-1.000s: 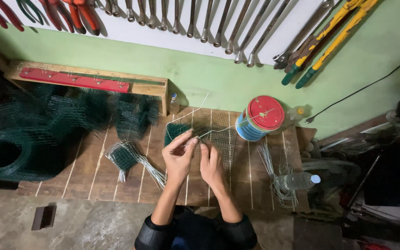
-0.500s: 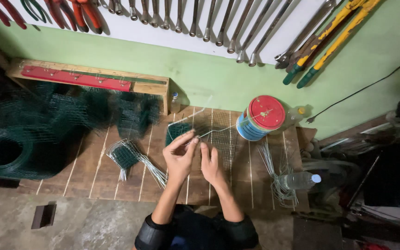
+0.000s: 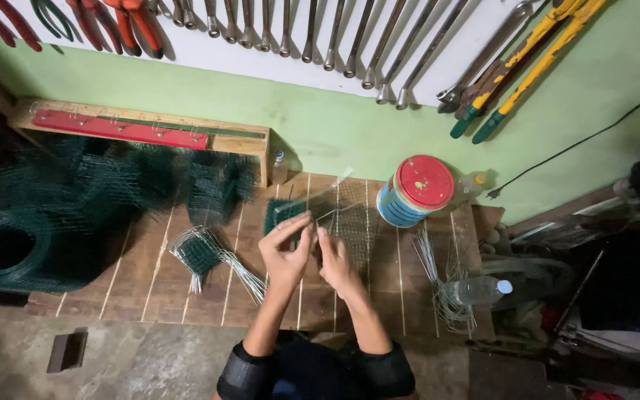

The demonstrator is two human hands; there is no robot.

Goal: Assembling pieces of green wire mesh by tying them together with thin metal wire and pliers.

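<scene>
Your left hand [image 3: 284, 252] and right hand [image 3: 337, 261] meet over the slatted wooden tabletop [image 3: 150, 285], both working on a small piece of green wire mesh [image 3: 284, 212] that sits just beyond your knuckles, near the middle of the boards. The left fingers look closed in a pinch on a thin wire at the mesh's near edge; the right fingers are curled close beside them, and whether they grip the same wire or only steady it is too small to tell.

To do this bend or tie well, keep the pinch right up against the mesh so the wire turns at the joint and not along its length. Brace both wrists low over the boards so the piece doesn't spring away. Mind the cut ends, which will likely prick.

A bundle of bent wire pieces [image 3: 209, 255] lies just left of your left hand, within reach. Loose straight wires [image 3: 438, 281] lie to the right by the clear plastic bottle [image 3: 479, 290]. The round tin with the red lid [image 3: 416, 190] stands beyond your right hand. Rolls of green mesh [image 3: 16, 248] lie well apart at the far left.
</scene>
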